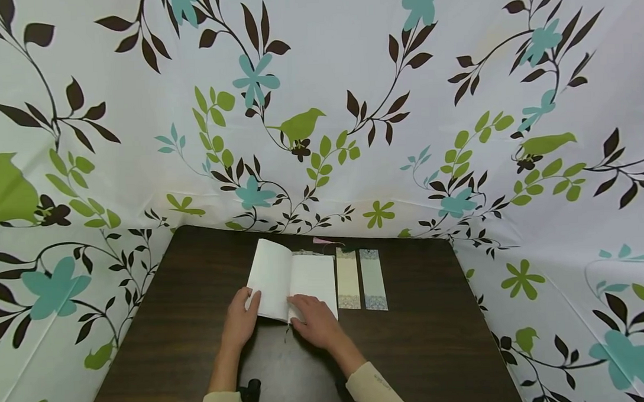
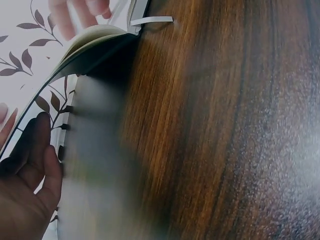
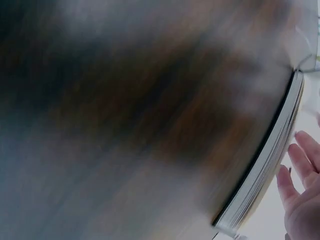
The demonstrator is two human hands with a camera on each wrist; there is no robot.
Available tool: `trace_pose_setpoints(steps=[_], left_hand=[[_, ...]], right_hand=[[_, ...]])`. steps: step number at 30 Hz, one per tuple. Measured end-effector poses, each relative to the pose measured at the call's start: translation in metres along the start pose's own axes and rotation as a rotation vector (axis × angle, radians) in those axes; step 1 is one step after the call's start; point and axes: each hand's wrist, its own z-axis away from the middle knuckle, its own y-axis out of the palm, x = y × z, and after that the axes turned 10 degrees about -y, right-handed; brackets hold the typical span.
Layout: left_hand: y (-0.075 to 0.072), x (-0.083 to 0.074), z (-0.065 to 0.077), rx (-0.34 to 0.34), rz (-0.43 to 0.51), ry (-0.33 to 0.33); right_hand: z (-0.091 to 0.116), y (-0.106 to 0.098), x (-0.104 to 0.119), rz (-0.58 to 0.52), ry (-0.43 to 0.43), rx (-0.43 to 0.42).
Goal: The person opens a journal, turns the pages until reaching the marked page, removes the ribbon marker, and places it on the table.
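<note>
An open notebook [image 1: 313,275] with white pages lies on the dark table, its left side raised at an angle. My left hand [image 1: 239,322] holds that raised side by its left edge, thumb toward the page. In the left wrist view, the fingers of the left hand [image 2: 32,172] are against the dark cover [image 2: 97,60]. My right hand [image 1: 318,322] rests on the lower part of the right page, fingertips near the centre fold. The right wrist view shows the right hand [image 3: 306,195] beside the thick page block [image 3: 262,162]. A ribbon marker [image 2: 152,20] sticks out from the spine.
Two patterned paper strips, one cream [image 1: 348,280] and one pale green [image 1: 373,279], lie right of the notebook. A small pink item [image 1: 323,240] is behind them. A printed cloth [image 1: 319,106] hangs behind the wooden table [image 1: 428,339].
</note>
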Motion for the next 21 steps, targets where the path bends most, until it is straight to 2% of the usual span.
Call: trace_pose_setpoints(steps=[7,21], left_hand=[[0.002,-0.004,0.001,-0.004,0.018,-0.009],[0.001,-0.002,0.002,-0.007,0.03,-0.006]], right_hand=[[0.005,-0.006,-0.017,0.044,0.053,0.051],[0.009,-0.016,-0.035,0.004,0.095,0.125]])
